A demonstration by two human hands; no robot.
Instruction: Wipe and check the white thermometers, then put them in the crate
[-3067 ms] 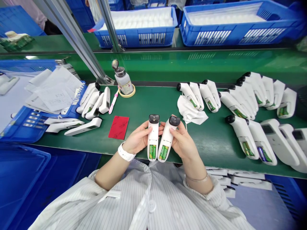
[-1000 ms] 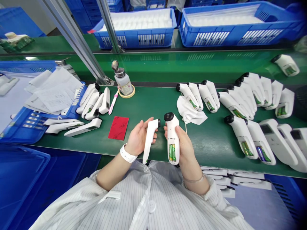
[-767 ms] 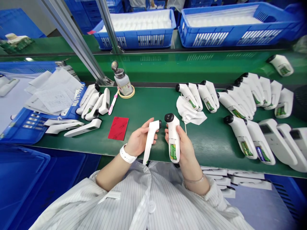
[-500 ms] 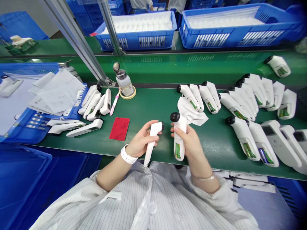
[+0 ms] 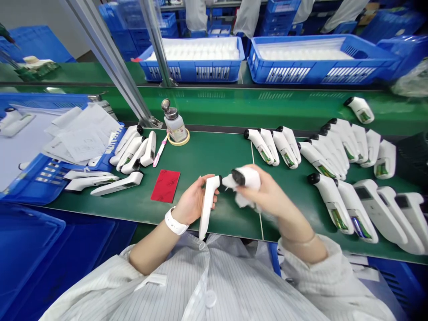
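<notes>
My left hand (image 5: pixel 190 205) is closed around a white infrared thermometer (image 5: pixel 207 206), its black tip pointing right and its handle hanging down. Close beside it, my right hand (image 5: pixel 272 196), smeared by motion, grips a second thermometer (image 5: pixel 251 177) with a black nose. A white cloth (image 5: pixel 243 200) is bunched in the same hand, and one corner of it reaches the black tip of the thermometer on the left. The handle of the second thermometer is hidden by my right hand.
Several thermometers with open battery bays (image 5: pixel 334 203) lie on the right of the green bench. More thermometers (image 5: pixel 129 151) lie at left by a blue crate (image 5: pixel 50 171) with papers. A red pad (image 5: pixel 165 186), a pink-and-white pen (image 5: pixel 159 151) and a pump bottle (image 5: pixel 175 127) lie between.
My right hand has picked up the cloth from the bench while keeping its thermometer, and brought both toward the left one. The thermometer in my right hand has turned, hiding its battery bay.
</notes>
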